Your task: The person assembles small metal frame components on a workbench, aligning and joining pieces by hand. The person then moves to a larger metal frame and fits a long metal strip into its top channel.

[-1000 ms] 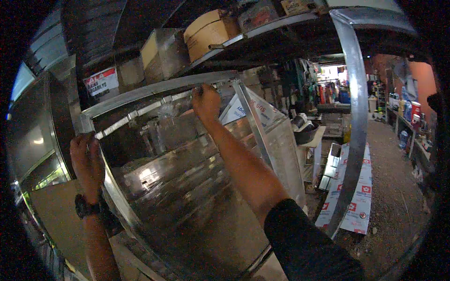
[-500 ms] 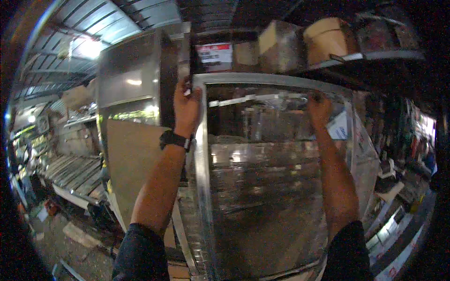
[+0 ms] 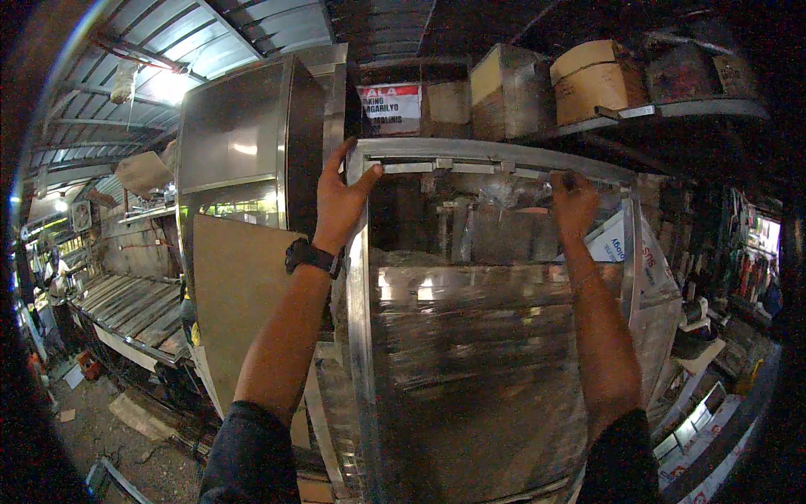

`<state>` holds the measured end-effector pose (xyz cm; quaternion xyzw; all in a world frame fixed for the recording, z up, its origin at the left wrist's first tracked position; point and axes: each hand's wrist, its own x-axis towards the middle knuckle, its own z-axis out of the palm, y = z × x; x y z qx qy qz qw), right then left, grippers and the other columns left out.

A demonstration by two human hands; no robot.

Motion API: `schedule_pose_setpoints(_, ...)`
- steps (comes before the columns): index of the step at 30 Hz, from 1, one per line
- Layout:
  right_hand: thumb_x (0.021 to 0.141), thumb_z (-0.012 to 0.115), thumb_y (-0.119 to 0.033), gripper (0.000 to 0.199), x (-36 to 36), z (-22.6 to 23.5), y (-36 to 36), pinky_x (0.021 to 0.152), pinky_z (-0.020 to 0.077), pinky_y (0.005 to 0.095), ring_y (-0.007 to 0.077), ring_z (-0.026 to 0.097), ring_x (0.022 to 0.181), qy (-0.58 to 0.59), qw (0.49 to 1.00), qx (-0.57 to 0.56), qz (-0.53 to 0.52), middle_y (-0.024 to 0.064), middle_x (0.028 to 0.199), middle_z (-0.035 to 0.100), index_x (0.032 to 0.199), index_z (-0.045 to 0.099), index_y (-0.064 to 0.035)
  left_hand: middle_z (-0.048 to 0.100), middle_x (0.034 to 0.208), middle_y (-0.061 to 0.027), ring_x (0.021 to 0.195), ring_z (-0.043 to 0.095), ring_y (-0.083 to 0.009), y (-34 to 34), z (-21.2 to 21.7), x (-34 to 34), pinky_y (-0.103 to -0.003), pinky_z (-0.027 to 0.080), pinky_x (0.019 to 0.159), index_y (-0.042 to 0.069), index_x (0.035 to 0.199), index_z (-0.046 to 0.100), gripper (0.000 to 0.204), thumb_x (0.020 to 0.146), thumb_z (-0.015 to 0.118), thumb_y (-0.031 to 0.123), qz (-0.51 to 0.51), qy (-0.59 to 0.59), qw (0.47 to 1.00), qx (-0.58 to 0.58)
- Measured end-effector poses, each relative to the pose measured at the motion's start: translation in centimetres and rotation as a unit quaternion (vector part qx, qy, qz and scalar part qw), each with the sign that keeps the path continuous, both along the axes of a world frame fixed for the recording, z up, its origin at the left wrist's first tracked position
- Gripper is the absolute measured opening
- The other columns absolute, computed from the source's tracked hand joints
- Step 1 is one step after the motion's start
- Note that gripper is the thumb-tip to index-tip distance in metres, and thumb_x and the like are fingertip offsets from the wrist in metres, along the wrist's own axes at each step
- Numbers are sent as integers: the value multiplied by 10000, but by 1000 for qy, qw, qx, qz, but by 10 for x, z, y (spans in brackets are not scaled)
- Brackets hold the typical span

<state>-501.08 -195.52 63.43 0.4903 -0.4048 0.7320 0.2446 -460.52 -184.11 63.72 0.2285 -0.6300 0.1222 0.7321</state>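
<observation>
A tall metal frame (image 3: 359,290) stands upright before me. My left hand (image 3: 342,197), with a dark watch at the wrist, is closed round its top left corner, fingers behind and thumb in front. Just beneath the top rail runs a thin pale metal strip (image 3: 474,167) with small blocks along it. The left thumb presses by the strip's left end. My right hand (image 3: 576,204) is closed at the strip's right end, inside the frame's opening; its fingertips are partly hidden. Through the opening shows a stack wrapped in clear plastic (image 3: 478,328).
A tall steel cabinet (image 3: 231,134) and a brown board (image 3: 243,294) stand to the left. Cardboard boxes (image 3: 592,80) sit on a shelf (image 3: 672,109) above right. A slatted bench (image 3: 134,311) is at far left. Metal lengths (image 3: 705,437) lie low on the right.
The strip's left end has risen from a slant to lie along the top rail. My left hand has shifted to the right, its thumb now spread over the frame's corner. My right hand is slightly lower.
</observation>
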Motion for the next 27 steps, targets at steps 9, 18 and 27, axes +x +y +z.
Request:
schedule_pose_setpoints(9,927,802,-367,405,8,-6,-2,785,567,434,300,737,811,21,994,-92,58,175,906,767,1092,750,-1,623,1408,-253,1205,656,-460,10,-7,-16,-503,574,966,105,1305,665,427,936,762,298,333,-34,940,-66)
schedule_pose_setpoints(18,900,851,-304,418,14,-12,-15,789,569,389,267,718,822,-14,978,-131,163,159,958,748,1133,704,11,632,1426,-199,1276,639,-391,-4,-10,-3,-467,553,1028,54,1218,699,271,1004,706,220,353,-90,925,-104)
schedule_pose_setpoints(27,831,921,-215,409,26,-8,-22,823,584,376,255,670,893,-135,918,-230,294,117,1144,621,1096,676,-24,703,1355,-161,1181,704,-368,-19,-3,9,-454,567,972,88,1423,608,470,1010,717,281,412,-78,902,-107)
